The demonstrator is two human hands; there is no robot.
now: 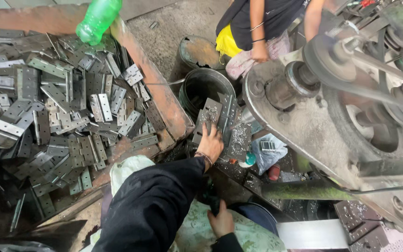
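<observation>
Grimy concrete floor (164, 23) and oily machine parts fill this cramped workshop corner, seen from above. Nearest, the right hand (221, 221) rests low on a patterned cloth (197, 233) over the lap, its fingers curled around a dark object; what that object is cannot be told. Beyond it the left hand (211, 143), at the end of a dark sleeve (150, 205), lies on a stack of perforated metal plates (220, 121), fingers pressed together and flat against the topmost plate, with metal shavings scattered over the plates. To the left, a rusty tray (164, 98) holds a large heap of grey metal hinges (66, 116), well apart from the hands. Just behind the plates stands a dark round bucket (206, 86). On the right, a heavy machine with a belt and pulley (332, 60) rises beside the plates. Farther back, a green plastic bottle (98, 19) leans on the tray's rim, and another person (262, 28) crouches near the machine.
</observation>
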